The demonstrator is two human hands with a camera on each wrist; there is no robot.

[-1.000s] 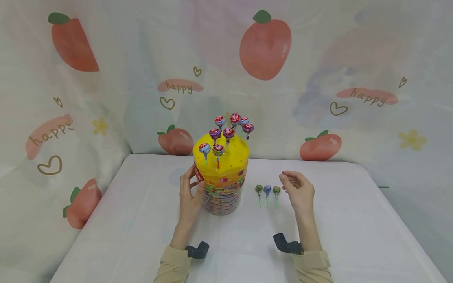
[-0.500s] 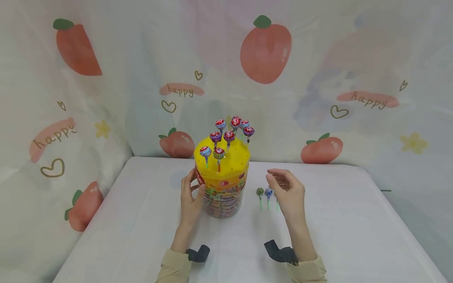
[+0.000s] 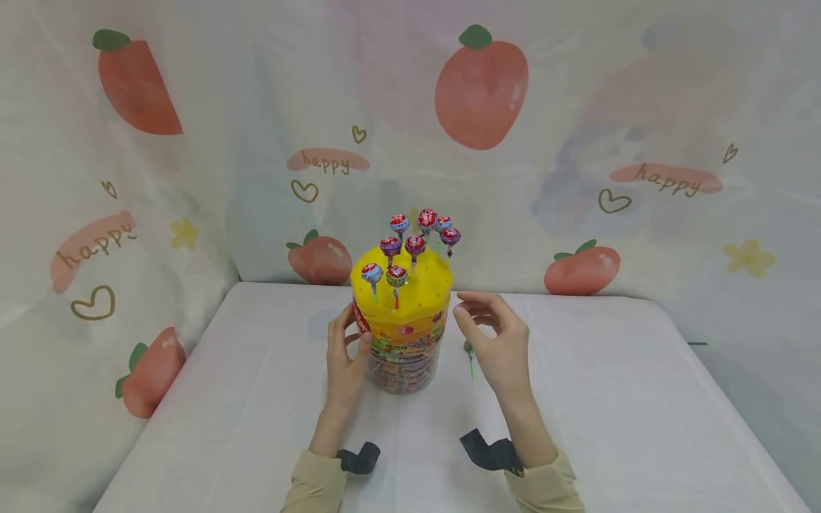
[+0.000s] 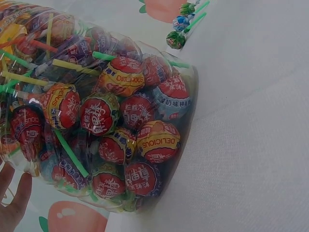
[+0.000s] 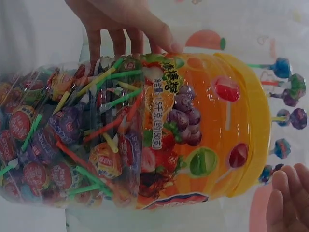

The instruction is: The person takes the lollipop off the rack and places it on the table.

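A clear plastic jar of wrapped lollipops (image 3: 404,367) stands upright with a yellow lid (image 3: 436,285). Several lollipops (image 3: 397,276) stick up out of the lid on their sticks. My left hand (image 3: 344,356) holds the jar's left side, thumb toward me and fingers round the far side. Close to the right of the lid hovers my right hand (image 3: 500,338), fingers loosely bent with nothing between them. Below it a green-wrapped lollipop (image 3: 469,348) lies on the table; the left wrist view shows three there, a blue one (image 4: 181,22) in the middle.
White cloth covers the table (image 3: 641,413). Behind it hangs a fruit-print curtain (image 3: 513,214), which also runs along the left side. A black wrist mount (image 3: 490,450) sits on the right wrist, and another (image 3: 360,458) on the left.
My right hand has moved left from beyond the lying lollipops to the lid's right side, now covering two of them in the head view. My left hand stays on the jar.
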